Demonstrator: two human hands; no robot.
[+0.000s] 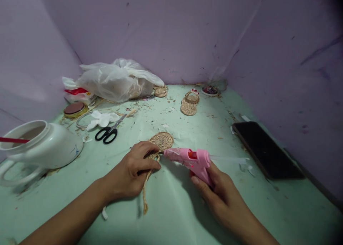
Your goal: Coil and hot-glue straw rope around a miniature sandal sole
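My right hand [214, 191] is wrapped round the grip of a pink hot glue gun [184, 156], with a clear glue stick [227, 159] poking out of its back. The nozzle points left, at the near edge of a coiled piece of braided straw [162, 140] lying on the table. My left hand [136, 168] rests on the table, fingers closed on the straw piece beside the nozzle. A loose end of the straw braid [145, 198] hangs down from under my left fingers. Whether the nozzle touches the straw cannot be made out.
Black-handled scissors [108, 131] lie left of centre, near a white pitcher [61, 145] with a red stick. A plastic bag [115, 80], a round tin [75, 109] and a finished-looking woven straw slipper [189, 104] sit further back. A dark phone [266, 150] lies right.
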